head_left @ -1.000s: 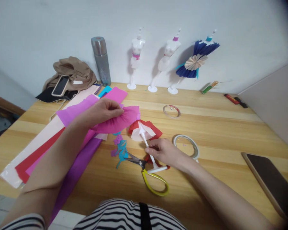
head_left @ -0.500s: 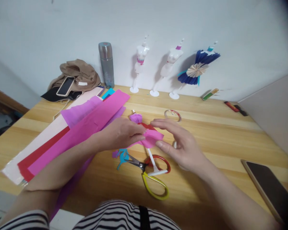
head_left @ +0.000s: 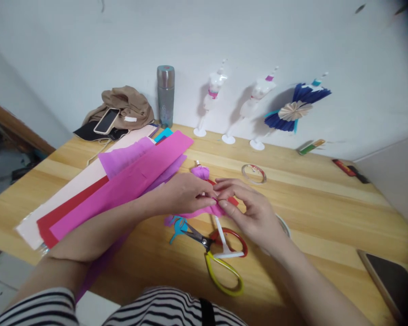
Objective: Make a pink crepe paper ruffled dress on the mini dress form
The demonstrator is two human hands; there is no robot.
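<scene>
l hand (head_left: 190, 192) + r hand (head_left: 255, 208) pinching gathered magenta crepe-paper frill (head_left: 217, 209), mid wood-grain desk (head_left: 309, 203)

l hand grips frill betw. thumb + fingertips; r hand nips it right alongside, fingers of both nearly touching. frill's at the red paper skirt (head_left: 233, 200) of small white plastic mannequin (head_left: 221, 233), lying abt mid-desk: base twd front edge, purple paper top (head_left: 200, 172) twd back edge, waist hidden by hands. its stem crosses red loop of dark-bladed scissors w/ red + yellow handles (head_left: 204, 242); blades apart, tips at turquoise paper cut-out (head_left: 180, 225). white tape roll (head_left: 284, 225) part hidden by r hand/wrist.

l side of desk: long magenta crepe-paper sheet (head_left: 149, 170) atop other coloured sheets. back edge: grey metal flask (head_left: 165, 97) + 3 upright white mannequins (head_left: 262, 89), rightmost in pleated navy paper (head_left: 313, 94). dark-screened phone-like slab (head_left: 391, 276) nr r front corner.
</scene>
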